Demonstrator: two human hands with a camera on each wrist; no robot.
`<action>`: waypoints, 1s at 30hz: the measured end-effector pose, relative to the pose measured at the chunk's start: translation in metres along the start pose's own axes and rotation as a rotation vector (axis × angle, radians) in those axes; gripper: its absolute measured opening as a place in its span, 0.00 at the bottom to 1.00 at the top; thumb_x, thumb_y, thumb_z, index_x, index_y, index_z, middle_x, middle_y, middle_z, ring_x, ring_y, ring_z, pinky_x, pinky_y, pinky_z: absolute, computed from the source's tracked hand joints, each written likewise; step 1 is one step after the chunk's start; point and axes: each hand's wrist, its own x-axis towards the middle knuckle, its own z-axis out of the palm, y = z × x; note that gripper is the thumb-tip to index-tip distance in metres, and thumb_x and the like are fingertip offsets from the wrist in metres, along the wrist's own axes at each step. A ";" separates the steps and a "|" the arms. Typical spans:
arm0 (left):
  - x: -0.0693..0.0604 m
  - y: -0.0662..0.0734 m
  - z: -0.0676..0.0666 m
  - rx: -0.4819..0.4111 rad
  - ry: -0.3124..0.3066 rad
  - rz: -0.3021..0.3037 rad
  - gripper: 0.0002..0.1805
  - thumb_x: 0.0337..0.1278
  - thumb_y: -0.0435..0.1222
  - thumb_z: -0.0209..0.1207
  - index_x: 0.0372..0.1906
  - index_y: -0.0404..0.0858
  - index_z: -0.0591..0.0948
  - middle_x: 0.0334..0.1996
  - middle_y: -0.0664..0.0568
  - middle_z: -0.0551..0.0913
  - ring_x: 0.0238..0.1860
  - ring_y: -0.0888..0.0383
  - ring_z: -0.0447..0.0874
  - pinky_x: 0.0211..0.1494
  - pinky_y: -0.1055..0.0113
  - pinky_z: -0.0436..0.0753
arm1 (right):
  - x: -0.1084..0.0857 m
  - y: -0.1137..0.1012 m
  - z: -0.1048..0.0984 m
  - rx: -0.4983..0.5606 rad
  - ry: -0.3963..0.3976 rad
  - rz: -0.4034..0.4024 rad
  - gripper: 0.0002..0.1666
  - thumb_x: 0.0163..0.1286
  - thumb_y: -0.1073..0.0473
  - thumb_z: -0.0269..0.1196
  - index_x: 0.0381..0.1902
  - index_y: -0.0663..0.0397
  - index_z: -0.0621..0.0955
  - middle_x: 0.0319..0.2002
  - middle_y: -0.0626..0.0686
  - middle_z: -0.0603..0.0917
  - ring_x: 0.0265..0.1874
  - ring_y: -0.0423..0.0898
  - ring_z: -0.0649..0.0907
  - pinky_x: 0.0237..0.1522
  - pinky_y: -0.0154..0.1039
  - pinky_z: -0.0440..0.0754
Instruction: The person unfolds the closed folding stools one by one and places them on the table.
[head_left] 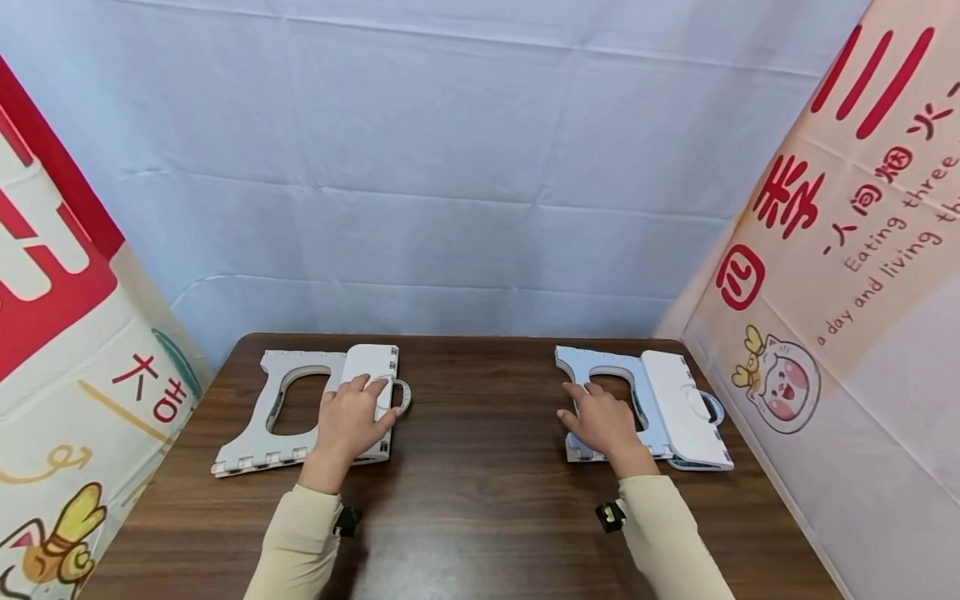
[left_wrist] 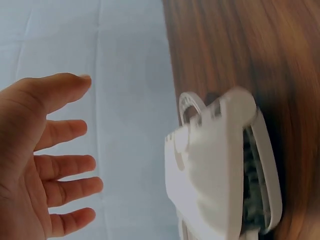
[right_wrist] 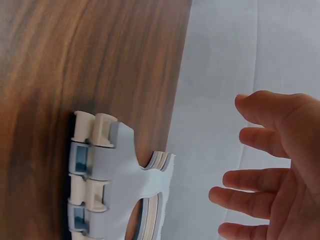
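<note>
A white folding stool [head_left: 253, 440], folded flat, lies on the left of the table. My left hand [head_left: 348, 421] is over its seat panel, fingers spread and relaxed. In the left wrist view the same hand [left_wrist: 30, 165] appears apart from the stool [left_wrist: 210, 175], gripping nothing. A light blue folding stool [head_left: 656, 421] with a white seat panel [head_left: 684, 408] lies folded on the right. Over its cut-out leg part is my right hand [head_left: 603, 421], palm down. The right wrist view shows this hand [right_wrist: 295, 175] with loose fingers, away from the stool's hinged edge [right_wrist: 102, 170].
Both stools rest on a dark wooden table [head_left: 472, 467], whose surface shows between them. Each has a small carry handle [head_left: 406, 397] on its right side. A pale cloth [head_left: 450, 208] hangs behind the table, and printed cloths [head_left: 825, 275] flank it.
</note>
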 end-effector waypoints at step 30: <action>-0.005 0.077 0.036 -0.138 -0.094 0.062 0.33 0.48 0.56 0.63 0.58 0.41 0.77 0.54 0.40 0.75 0.53 0.41 0.73 0.48 0.43 0.70 | -0.019 0.040 0.005 0.040 0.066 0.078 0.32 0.61 0.49 0.63 0.60 0.59 0.73 0.55 0.70 0.72 0.44 0.69 0.76 0.36 0.66 0.72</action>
